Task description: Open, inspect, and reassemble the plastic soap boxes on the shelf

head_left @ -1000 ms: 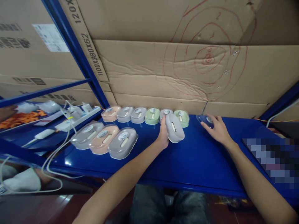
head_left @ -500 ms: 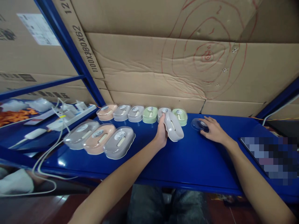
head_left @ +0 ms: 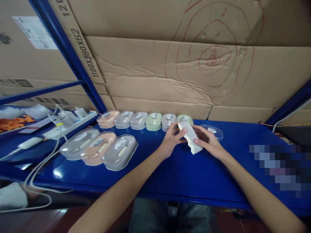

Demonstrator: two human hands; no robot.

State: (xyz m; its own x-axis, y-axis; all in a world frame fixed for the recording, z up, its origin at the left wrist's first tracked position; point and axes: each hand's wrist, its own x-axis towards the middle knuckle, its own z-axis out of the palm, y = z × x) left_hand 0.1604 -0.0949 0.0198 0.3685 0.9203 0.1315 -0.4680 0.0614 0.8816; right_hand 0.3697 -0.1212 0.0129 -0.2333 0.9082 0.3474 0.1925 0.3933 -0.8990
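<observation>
Both hands grip a light grey soap box base [head_left: 190, 135], tilted above the blue shelf. My left hand [head_left: 172, 139] closes on its left side, thumb on the upper part. My right hand [head_left: 207, 139] holds its right side, thumb near the lower end. Just behind my right hand, a clear oval lid [head_left: 217, 133] with a round label lies on the shelf. Behind the held base stands a green soap box [head_left: 186, 119] with a clear lid, partly hidden by it. Beside that is a grey lidded soap box [head_left: 169, 121].
More lidded soap boxes, such as a green one [head_left: 154, 122], line the cardboard wall [head_left: 145, 64]. A peach soap box [head_left: 98, 149] stands between two grey ones at front left. Cables run by a power strip [head_left: 70, 124]. A blurred-out patch [head_left: 279, 168] covers something at right.
My right hand has left the clear lid and moved left onto the grey base. The base has turned in my left hand and is now held by both hands.
</observation>
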